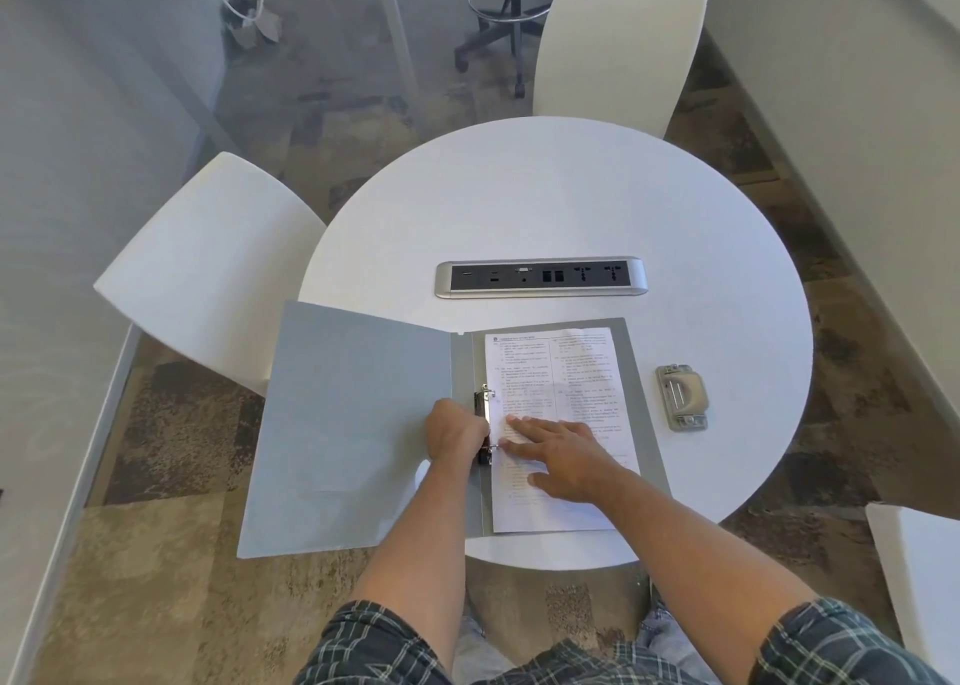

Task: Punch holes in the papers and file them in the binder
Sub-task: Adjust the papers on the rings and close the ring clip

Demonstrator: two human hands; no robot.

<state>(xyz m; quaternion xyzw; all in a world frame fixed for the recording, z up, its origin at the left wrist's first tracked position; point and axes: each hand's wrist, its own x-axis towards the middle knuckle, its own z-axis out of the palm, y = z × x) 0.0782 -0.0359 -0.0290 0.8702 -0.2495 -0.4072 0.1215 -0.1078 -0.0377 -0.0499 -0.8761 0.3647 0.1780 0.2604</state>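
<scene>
A grey binder (358, 424) lies open on the round white table (545, 206), its left cover hanging past the table edge. Printed papers (550, 372) rest on the binder's right half, their left edge at the metal ring mechanism (484, 404). My left hand (454, 432) is closed on the lower part of that mechanism. My right hand (558, 453) lies flat on the papers with fingers spread, fingertips pointing toward the rings. A beige and metal hole punch (681, 397) sits on the table to the right of the binder, untouched.
A silver power and data socket strip (540, 278) is set into the table behind the binder. White chairs stand at the left (208, 269), at the far side (618, 45) and at the lower right (919, 580). A stool base (511, 14) stands beyond.
</scene>
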